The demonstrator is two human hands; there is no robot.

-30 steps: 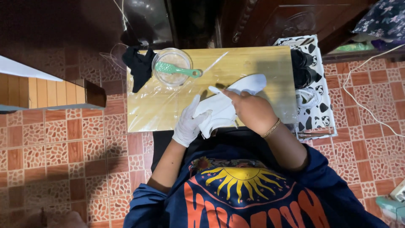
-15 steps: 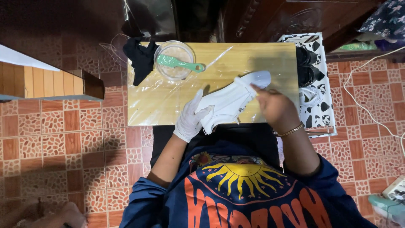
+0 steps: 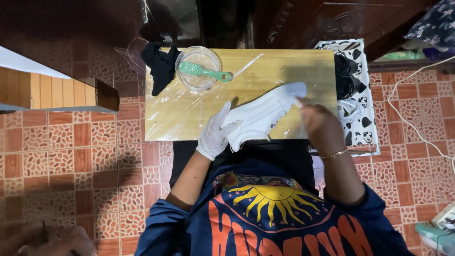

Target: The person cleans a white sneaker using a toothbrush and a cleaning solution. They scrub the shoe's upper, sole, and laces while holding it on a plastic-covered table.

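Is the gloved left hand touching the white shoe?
Touching. The head view shows the left hand with its gloved fingers wrapped onto the heel end of the white shoe, no gap between them.

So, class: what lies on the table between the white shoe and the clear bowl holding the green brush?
In the head view, only plastic sheet over bare wood separates the white shoe from the clear bowl; nothing else lies there.
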